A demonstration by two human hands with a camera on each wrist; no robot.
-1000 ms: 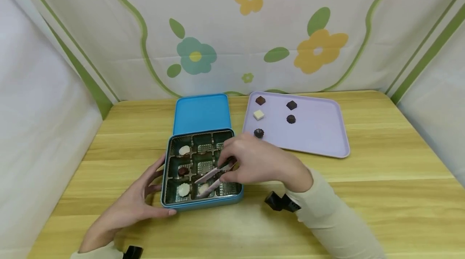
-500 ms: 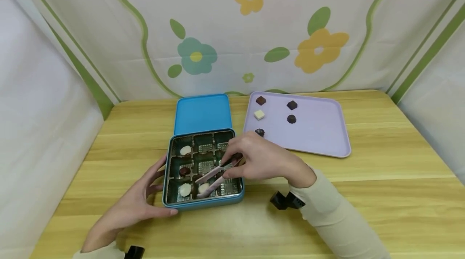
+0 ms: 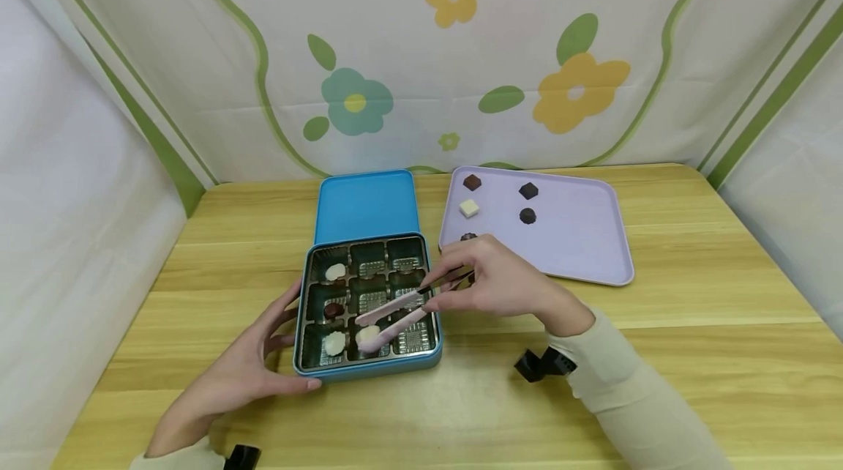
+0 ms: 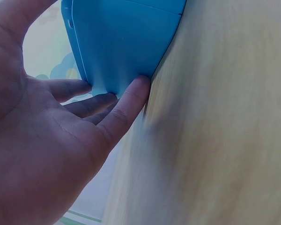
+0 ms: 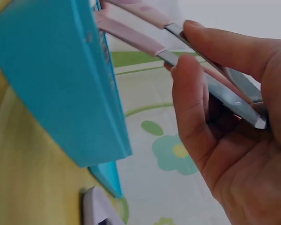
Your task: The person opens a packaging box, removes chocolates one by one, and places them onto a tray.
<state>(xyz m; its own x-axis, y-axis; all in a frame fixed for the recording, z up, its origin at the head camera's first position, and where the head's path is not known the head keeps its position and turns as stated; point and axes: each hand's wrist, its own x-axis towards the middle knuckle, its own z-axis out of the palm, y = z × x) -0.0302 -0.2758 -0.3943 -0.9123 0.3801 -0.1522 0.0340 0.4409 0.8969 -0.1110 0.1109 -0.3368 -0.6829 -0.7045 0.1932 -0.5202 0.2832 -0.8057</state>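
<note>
My right hand pinches a pair of tongs with pink tips and a metal back. Its tips reach into the front middle compartment of a blue tin, on either side of a white chocolate; whether they squeeze it I cannot tell. My left hand steadies the tin's left side, fingertips against the wall and thumb by the front corner. In the left column lie a pale chocolate, a brown chocolate and a white scalloped chocolate.
Behind the tin lies its blue lid. A lilac tray at the back right carries several chocolates, among them a white square; my right hand partly hides its front left corner. A floral cloth stands behind the wooden table.
My right hand has shifted right and tilted the tongs flatter, while their tips stay around the white chocolate. My left hand and the tin look the same.
</note>
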